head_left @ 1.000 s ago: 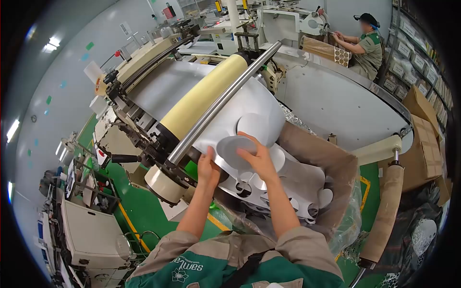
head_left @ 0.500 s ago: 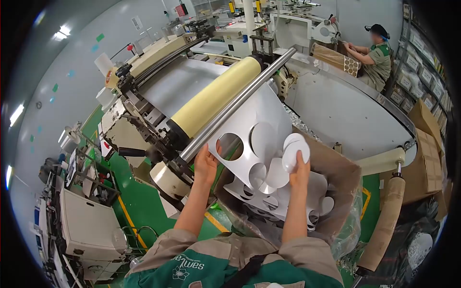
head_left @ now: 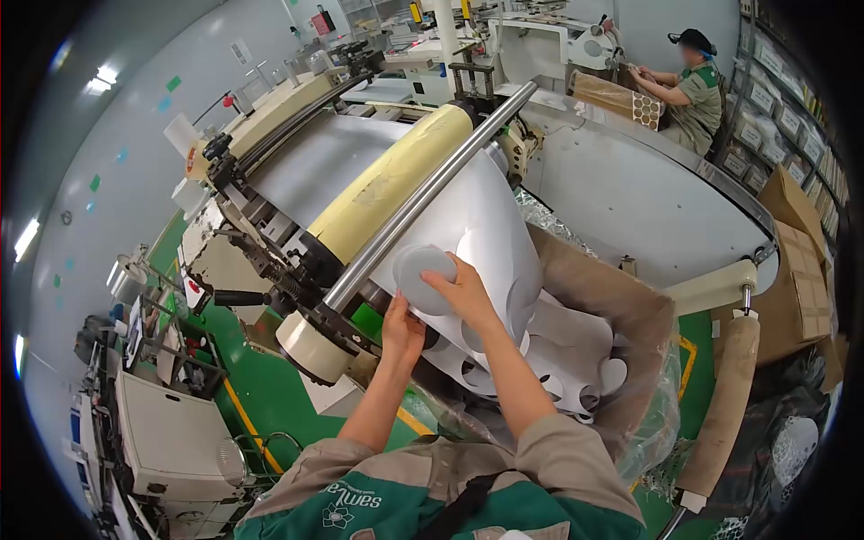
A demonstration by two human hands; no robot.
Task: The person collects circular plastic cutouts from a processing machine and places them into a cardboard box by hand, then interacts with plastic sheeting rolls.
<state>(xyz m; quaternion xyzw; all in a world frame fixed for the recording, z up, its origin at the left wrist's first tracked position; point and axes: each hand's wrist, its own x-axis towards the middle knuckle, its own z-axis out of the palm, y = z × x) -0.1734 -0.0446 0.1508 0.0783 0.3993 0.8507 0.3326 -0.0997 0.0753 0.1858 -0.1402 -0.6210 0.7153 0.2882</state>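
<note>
My right hand [head_left: 465, 292] grips a few thin round discs [head_left: 423, 274], pale grey-white and overlapping, in front of the steel bar. Below their lower left edge, my left hand [head_left: 402, 331] has its fingers closed at the margin of the white sheet [head_left: 486, 216]; part of that grip is hidden. The sheet hangs from the machine past the yellow roller [head_left: 396, 180] and the steel bar [head_left: 432, 193], and large round holes show lower down. Its cut-out waste [head_left: 571, 337] piles into a cardboard box [head_left: 643, 360] lined with clear plastic.
A black lever handle [head_left: 241, 297] sticks out left of the machine. On the right stand a brown-wrapped roll [head_left: 720, 405] and an open carton [head_left: 796, 279]. A co-worker [head_left: 693, 94] handles a box at the back right. Left is a white cabinet [head_left: 171, 432].
My right hand has moved left and up with the discs, from over the box to beside my left hand. My left hand has shifted slightly right and lower. The sheet's holes hang differently.
</note>
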